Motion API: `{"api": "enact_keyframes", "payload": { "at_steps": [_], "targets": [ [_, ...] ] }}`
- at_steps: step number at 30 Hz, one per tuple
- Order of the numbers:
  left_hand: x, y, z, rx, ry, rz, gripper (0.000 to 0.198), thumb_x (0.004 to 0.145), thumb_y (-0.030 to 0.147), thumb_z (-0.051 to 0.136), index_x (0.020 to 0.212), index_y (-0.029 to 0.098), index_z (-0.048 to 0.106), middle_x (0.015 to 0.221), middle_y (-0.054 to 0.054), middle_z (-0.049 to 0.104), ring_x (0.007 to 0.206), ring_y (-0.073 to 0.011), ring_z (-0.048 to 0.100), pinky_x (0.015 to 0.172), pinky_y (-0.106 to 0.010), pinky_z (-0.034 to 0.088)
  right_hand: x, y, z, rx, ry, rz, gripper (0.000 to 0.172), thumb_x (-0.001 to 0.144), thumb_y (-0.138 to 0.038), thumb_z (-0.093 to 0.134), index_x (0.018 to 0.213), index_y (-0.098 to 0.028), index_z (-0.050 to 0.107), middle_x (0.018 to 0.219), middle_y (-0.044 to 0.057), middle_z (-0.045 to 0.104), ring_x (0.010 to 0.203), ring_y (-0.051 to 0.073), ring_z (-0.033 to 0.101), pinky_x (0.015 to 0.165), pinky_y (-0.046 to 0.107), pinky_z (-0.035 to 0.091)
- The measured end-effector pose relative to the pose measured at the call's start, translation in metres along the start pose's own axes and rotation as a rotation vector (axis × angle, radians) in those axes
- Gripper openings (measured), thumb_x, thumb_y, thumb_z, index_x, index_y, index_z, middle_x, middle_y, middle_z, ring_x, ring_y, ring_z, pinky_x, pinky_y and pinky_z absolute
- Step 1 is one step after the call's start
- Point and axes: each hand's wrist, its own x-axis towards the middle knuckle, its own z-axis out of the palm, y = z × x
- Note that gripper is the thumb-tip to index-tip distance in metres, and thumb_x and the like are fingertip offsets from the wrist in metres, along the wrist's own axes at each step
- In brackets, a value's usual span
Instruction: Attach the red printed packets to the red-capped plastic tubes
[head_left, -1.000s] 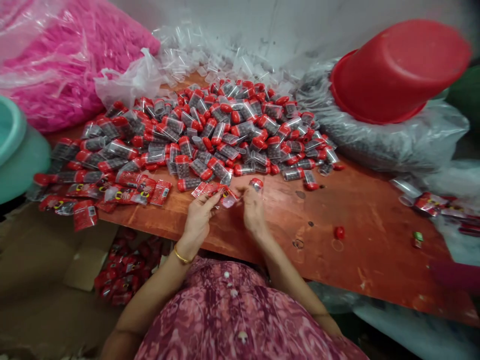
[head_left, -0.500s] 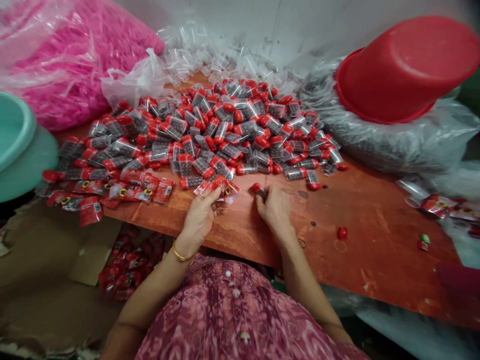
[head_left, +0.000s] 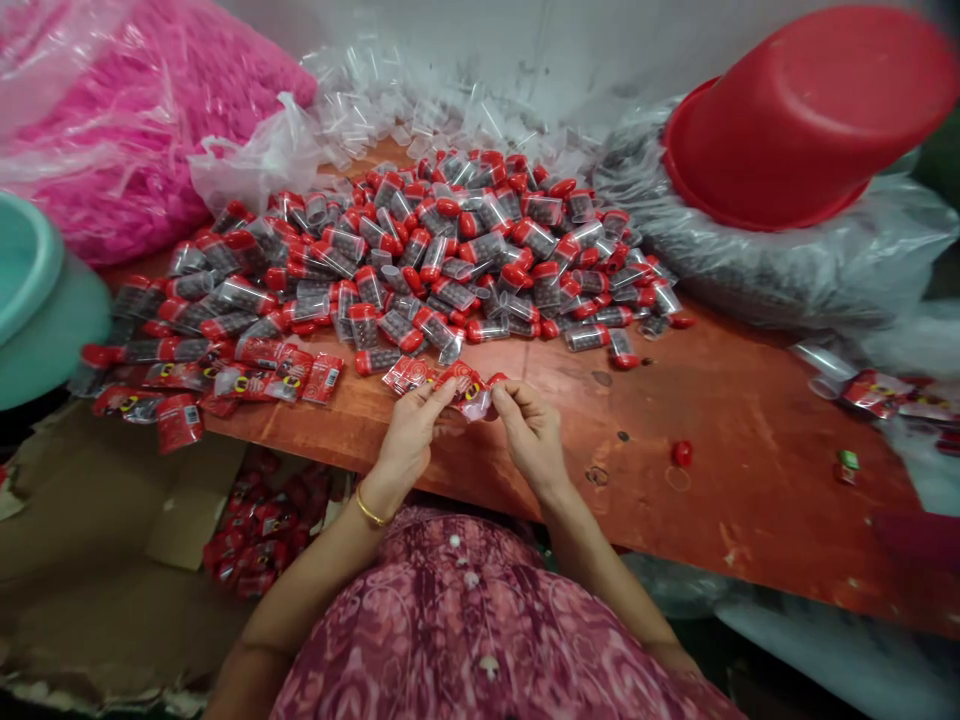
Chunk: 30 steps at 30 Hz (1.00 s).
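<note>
My left hand (head_left: 409,430) pinches a red printed plastic packet (head_left: 461,380) between thumb and fingers, just above the table's front part. My right hand (head_left: 534,430) is closed at the packet's right end, its fingertips on a small red-capped tube (head_left: 496,380). Only the red end of that tube shows; how far it sits inside the packet I cannot tell. Another red packet (head_left: 409,374) lies just left of the held one. Behind both hands spreads a big pile of clear tubes with red caps and dark contents (head_left: 450,270).
Filled red packets (head_left: 281,372) lie at the left, and more (head_left: 259,525) sit below the table edge by cardboard (head_left: 90,540). Around stand a teal tub (head_left: 52,310), a pink-filled bag (head_left: 150,120) and a red bucket (head_left: 802,120) on a clear bag. A red cap (head_left: 682,453) lies right.
My right hand has moved left with the red-capped tube, from the bare table to the packet. My left hand has shifted slightly right, still holding the packet.
</note>
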Motion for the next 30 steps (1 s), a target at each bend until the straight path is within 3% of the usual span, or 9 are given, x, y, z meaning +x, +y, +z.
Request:
{"api": "enact_keyframes", "payload": {
  "at_steps": [5, 11, 15, 20, 25, 28, 30],
  "targets": [
    [0.001, -0.001, -0.001, -0.082, -0.009, -0.105, 0.03, 0.053, 0.035, 0.081, 0.068, 0.016, 0.062, 0.061, 0.001, 0.066, 0.051, -0.0095, 0.059, 0.048, -0.02, 0.048, 0.0, 0.011, 0.006, 0.16, 0.061, 0.134, 0.037, 0.082, -0.051, 0.049, 0.061, -0.02, 0.047, 0.056, -0.005, 0.043, 0.052, 0.009, 0.04, 0.051, 0.023, 0.037],
    [0.005, -0.002, -0.001, -0.113, 0.024, -0.046, 0.033, 0.051, 0.036, 0.082, 0.065, 0.015, 0.06, 0.06, 0.002, 0.065, 0.051, -0.0085, 0.057, 0.048, -0.019, 0.047, -0.011, 0.011, -0.002, 0.209, -0.044, 0.123, 0.024, 0.079, -0.044, 0.054, 0.085, -0.021, 0.058, 0.062, -0.003, 0.054, 0.055, 0.011, 0.051, 0.056, 0.025, 0.045],
    [0.004, -0.003, 0.001, -0.067, 0.035, -0.006, 0.034, 0.05, 0.038, 0.082, 0.063, 0.015, 0.06, 0.059, 0.003, 0.063, 0.051, -0.0077, 0.056, 0.05, -0.02, 0.047, -0.014, 0.01, -0.001, 0.205, -0.032, 0.143, 0.02, 0.071, -0.036, 0.063, 0.084, -0.021, 0.058, 0.069, -0.002, 0.058, 0.056, 0.011, 0.052, 0.055, 0.024, 0.046],
    [-0.003, -0.01, -0.001, 0.03, 0.093, 0.109, 0.038, 0.046, 0.042, 0.082, 0.057, 0.014, 0.06, 0.055, 0.003, 0.062, 0.05, -0.0069, 0.054, 0.049, -0.018, 0.046, -0.013, 0.021, 0.008, 0.106, 0.041, 0.126, 0.013, 0.076, -0.033, 0.057, 0.077, -0.02, 0.059, 0.067, -0.002, 0.059, 0.059, 0.011, 0.053, 0.057, 0.023, 0.046],
    [-0.012, -0.017, -0.015, 0.081, 0.128, 0.023, 0.043, 0.043, 0.043, 0.083, 0.067, 0.013, 0.065, 0.06, 0.001, 0.066, 0.049, -0.0085, 0.058, 0.048, -0.019, 0.048, -0.016, 0.033, 0.018, -0.049, -0.056, 0.037, 0.021, 0.085, -0.031, 0.046, 0.079, -0.02, 0.062, 0.068, -0.001, 0.062, 0.061, 0.012, 0.056, 0.059, 0.024, 0.046],
    [-0.013, -0.012, -0.023, 0.072, 0.141, 0.02, 0.042, 0.044, 0.044, 0.082, 0.064, 0.013, 0.061, 0.058, 0.001, 0.065, 0.049, -0.0085, 0.058, 0.049, -0.019, 0.049, -0.014, 0.035, 0.006, -0.193, -0.173, -0.085, 0.024, 0.088, -0.034, 0.044, 0.093, -0.021, 0.063, 0.083, 0.003, 0.067, 0.073, 0.015, 0.061, 0.069, 0.029, 0.049],
    [-0.012, -0.006, -0.026, 0.059, 0.179, 0.042, 0.041, 0.043, 0.043, 0.082, 0.061, 0.014, 0.059, 0.056, 0.002, 0.064, 0.048, -0.0082, 0.058, 0.048, -0.018, 0.048, -0.007, 0.037, -0.012, -0.395, -0.138, -0.182, 0.027, 0.085, -0.038, 0.05, 0.104, -0.021, 0.061, 0.095, 0.007, 0.067, 0.086, 0.02, 0.061, 0.08, 0.035, 0.048]
  ]
}}
